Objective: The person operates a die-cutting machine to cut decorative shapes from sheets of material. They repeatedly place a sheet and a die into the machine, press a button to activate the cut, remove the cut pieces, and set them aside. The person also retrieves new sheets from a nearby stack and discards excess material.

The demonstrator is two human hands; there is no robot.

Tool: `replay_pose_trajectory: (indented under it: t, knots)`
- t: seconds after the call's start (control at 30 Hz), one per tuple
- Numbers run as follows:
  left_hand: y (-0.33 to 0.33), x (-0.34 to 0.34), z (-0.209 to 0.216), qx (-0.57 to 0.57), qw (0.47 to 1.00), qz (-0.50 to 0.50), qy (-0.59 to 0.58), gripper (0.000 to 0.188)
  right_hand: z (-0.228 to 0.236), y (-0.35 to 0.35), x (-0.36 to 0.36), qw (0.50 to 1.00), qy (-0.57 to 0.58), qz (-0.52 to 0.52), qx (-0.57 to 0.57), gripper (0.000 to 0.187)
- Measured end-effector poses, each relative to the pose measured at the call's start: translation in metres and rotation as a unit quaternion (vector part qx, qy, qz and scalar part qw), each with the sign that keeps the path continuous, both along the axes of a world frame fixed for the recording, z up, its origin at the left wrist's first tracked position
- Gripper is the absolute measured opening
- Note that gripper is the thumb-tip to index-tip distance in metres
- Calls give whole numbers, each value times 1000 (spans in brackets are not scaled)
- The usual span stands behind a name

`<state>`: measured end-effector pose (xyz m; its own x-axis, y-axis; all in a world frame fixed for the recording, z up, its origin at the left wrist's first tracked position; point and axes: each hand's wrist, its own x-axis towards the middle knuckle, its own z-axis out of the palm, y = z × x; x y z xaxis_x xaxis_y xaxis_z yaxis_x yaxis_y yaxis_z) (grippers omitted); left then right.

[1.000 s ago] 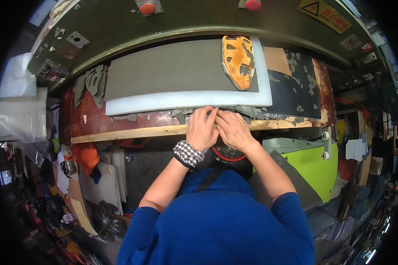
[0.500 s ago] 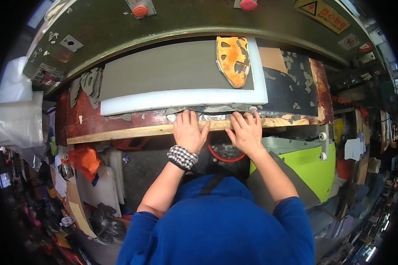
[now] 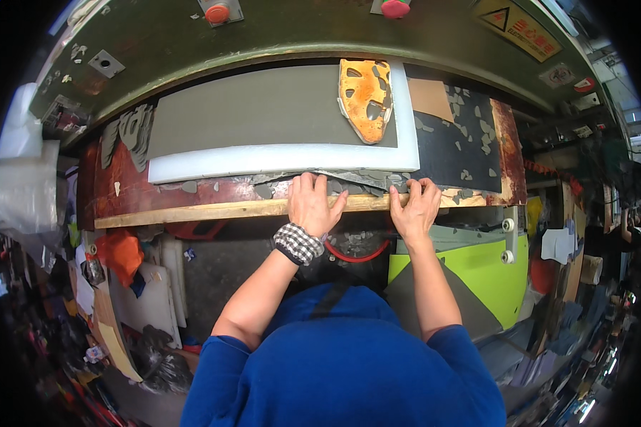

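At the near wooden front edge (image 3: 214,208) of the red-brown worktable, the left hand (image 3: 312,206) lies flat with fingers spread, pressing on the loose grey scrap offcuts (image 3: 349,178) and gripping nothing. The right hand (image 3: 416,208) curls its fingers over the same scraps just beside it, though whether it pinches any cannot be told. Beyond them lies the thick white cutting board (image 3: 278,158), carrying a grey material sheet (image 3: 256,107) and an orange perforated cutting die (image 3: 365,89).
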<state>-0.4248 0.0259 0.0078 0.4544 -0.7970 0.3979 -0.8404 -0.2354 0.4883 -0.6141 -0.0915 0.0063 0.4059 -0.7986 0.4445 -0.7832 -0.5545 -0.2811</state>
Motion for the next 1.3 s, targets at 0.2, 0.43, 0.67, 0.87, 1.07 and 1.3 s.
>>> replay_pose_trajectory:
  t: [0.2,0.43,0.67,0.87,1.07,1.3]
  knots:
    - [-9,-7,4,25,998,-61,24,42,-5,14,26,999,-13,46,25,26]
    - [-26,-38,1,6,995,-66,78,51,-8,17,35,993,-88,60,59,29]
    - [-33,-40,6,86,985,-55,141,50,0,9,21,965,-141,130,181,22]
    - [-29,-49,12,11,982,-96,165,52,2,10,7,917,-267,192,227,27]
    - [-14,-90,35,-50,941,-251,223,75,9,28,-27,851,-411,114,306,16]
    - [20,-44,19,-74,993,-8,95,22,14,23,-15,956,-231,145,108,11]
